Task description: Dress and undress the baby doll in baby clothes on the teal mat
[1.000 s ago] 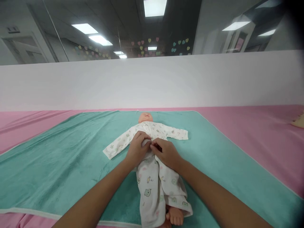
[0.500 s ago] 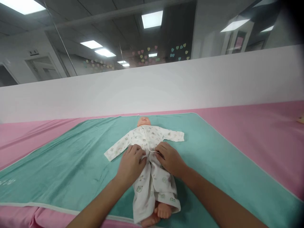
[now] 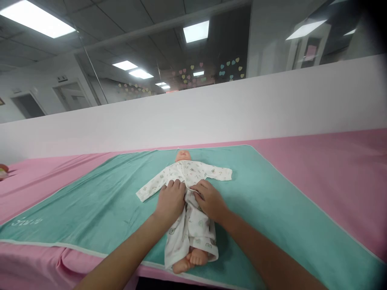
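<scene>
A baby doll lies on its back on a teal towel, dressed in a white printed romper. Its bare feet stick out near the front edge. My left hand rests on the doll's waist, fingers curled onto the cloth. Just to its right, my right hand presses the romper at the same spot, its fingertips pinching the fabric. Both hands meet over the front seam. What is under the fingers is hidden.
The towel lies on a pink-covered surface. A low white wall runs along the back with glass above it. A small coloured object sits at the far left edge.
My hands have shifted from the doll's chest down to its waist. The view has tilted up and left, so the doll sits smaller and higher.
</scene>
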`<act>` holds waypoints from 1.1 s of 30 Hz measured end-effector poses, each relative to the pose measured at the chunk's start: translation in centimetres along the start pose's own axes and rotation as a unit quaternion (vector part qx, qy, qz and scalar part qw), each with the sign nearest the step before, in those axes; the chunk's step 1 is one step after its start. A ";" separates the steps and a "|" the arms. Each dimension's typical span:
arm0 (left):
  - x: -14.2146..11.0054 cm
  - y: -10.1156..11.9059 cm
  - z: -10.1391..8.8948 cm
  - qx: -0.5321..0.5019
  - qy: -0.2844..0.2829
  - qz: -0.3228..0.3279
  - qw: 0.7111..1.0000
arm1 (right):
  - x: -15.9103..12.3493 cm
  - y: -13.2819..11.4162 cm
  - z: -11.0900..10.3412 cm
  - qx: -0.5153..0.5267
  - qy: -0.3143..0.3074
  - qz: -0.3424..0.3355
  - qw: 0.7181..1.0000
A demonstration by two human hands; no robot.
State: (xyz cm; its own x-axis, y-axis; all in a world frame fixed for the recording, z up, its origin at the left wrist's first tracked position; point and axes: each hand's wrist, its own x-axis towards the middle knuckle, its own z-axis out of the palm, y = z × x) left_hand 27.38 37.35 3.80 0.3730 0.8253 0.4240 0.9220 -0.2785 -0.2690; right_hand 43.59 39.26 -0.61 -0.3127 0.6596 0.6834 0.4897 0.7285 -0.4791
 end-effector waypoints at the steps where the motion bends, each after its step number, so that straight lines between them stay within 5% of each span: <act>1: 0.1 0.1 0.0 0.003 0.005 0.002 1.000 | 0.0 0.1 0.0 -0.001 0.007 0.009 1.000; 11: -2.3 -2.2 0.8 -0.215 0.127 0.050 0.967 | 0.4 -0.7 -0.8 0.052 0.029 0.007 0.998; 15: -3.1 -1.9 1.0 -0.272 0.099 0.039 0.957 | 0.1 -0.8 -0.6 0.023 -0.005 -0.009 1.000; 19: -3.7 -1.4 0.2 -0.361 0.002 0.056 0.931 | -0.2 -0.2 -0.3 0.000 -0.042 -0.034 0.999; 22: -3.7 -2.6 -0.3 -0.498 -0.071 -0.050 0.863 | -0.4 -0.2 -0.7 0.030 -0.083 -0.041 0.995; 25: -3.7 -6.1 0.8 -0.562 -0.056 -0.214 0.797 | -0.4 -0.4 -1.8 0.144 -0.127 0.032 0.981; 29: -4.1 -12.7 4.4 -0.435 -0.035 -0.366 0.822 | 0.2 1.5 -2.7 0.297 -0.073 0.182 0.935; 33: -4.3 -17.5 6.9 -0.330 -0.070 -0.405 0.850 | 0.6 7.0 -3.3 0.187 0.079 0.290 0.935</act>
State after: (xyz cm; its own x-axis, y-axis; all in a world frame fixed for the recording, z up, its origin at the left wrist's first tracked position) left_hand 8.92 42.09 0.77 -0.3863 0.9146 0.1199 0.7448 0.2326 0.6255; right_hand 49.50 44.15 -1.79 0.0552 0.9501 0.3072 0.2107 0.2896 -0.9336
